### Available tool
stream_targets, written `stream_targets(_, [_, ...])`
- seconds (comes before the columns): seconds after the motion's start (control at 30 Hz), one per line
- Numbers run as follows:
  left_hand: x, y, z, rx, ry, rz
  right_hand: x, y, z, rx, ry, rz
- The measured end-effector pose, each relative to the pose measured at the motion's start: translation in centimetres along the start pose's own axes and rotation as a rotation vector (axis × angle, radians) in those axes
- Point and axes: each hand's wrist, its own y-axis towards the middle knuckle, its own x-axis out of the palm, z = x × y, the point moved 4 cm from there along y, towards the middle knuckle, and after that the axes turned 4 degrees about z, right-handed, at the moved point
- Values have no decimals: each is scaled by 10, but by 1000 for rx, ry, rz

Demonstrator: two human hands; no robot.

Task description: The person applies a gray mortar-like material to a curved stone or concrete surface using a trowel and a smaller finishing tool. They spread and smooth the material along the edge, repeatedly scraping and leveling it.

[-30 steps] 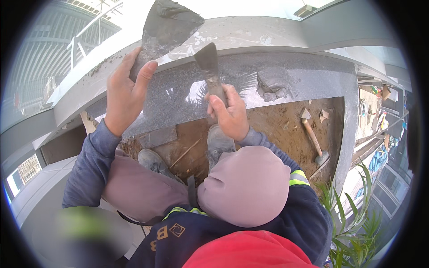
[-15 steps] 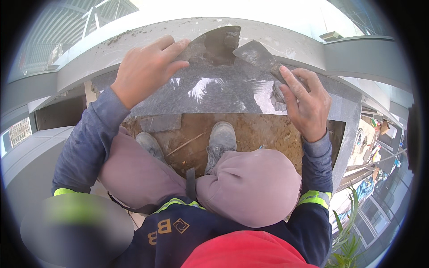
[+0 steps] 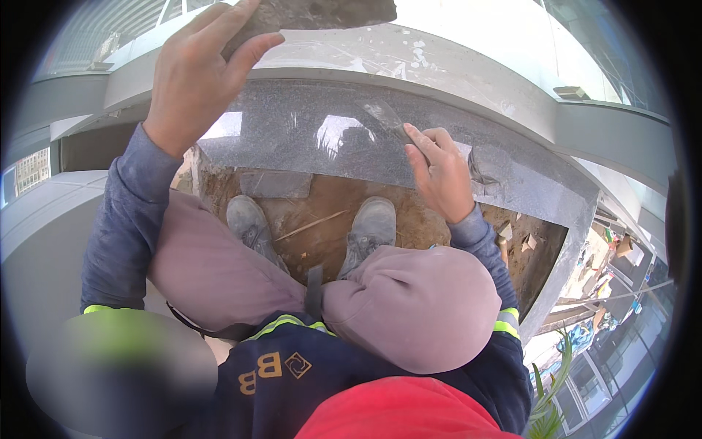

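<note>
My left hand [image 3: 196,80] is raised at the upper left, thumb and fingers closed on a wide, flat scraper [image 3: 314,14] with a dark, smeared blade. The picture's top edge cuts that blade off, and its handle is hidden. Lower and to the right, my right hand [image 3: 444,170] is wrapped round a putty knife [image 3: 386,118]. The knife's thin grey blade points up and left over the polished grey stone slab [image 3: 285,110]; whether it touches the slab I cannot tell. Just right of this hand, a crumpled dark piece [image 3: 482,167] lies on the slab.
Beyond the slab curves a pale, white-spotted ledge [image 3: 439,62]. My shoes [image 3: 371,223] stand on brown dirt [image 3: 314,212] beside a loose grey tile [image 3: 275,184] and a thin stick [image 3: 313,224]. Rubble chips [image 3: 528,241] lie at right; a green plant [image 3: 550,399] grows at lower right.
My left hand has moved up and left with the scraper, away from the putty knife. My right hand has shifted left and down, bringing the knife over the slab.
</note>
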Motion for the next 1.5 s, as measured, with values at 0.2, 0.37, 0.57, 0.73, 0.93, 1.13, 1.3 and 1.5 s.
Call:
stream_targets(0.2, [-28,-11,-38,-310,-13,56,109,10,5,124,205,40])
stream_targets(0.37, [-40,-31,-43,-360,-17,1,129,15,-3,123,34,66])
stream_targets(0.57, [-36,-64,-87,-423,-252,-67,140,4,1,75,-56,98])
stream_targets(0.73, [-46,-88,-107,-492,-188,-228,144,6,3,103,-92,85])
stream_targets(0.93, [-48,-91,-105,-486,-194,-248,153,8,8,103,-99,79])
stream_targets(1.13, [-45,-86,-103,-487,-223,-245,142,28,2,239,-73,-132])
stream_targets(1.3, [-38,-86,-104,-501,-228,-235,126,37,7,183,-53,-186])
stream_targets(1.5, [-38,-87,-101,-553,-200,-291,102,15,0,168,-16,-81])
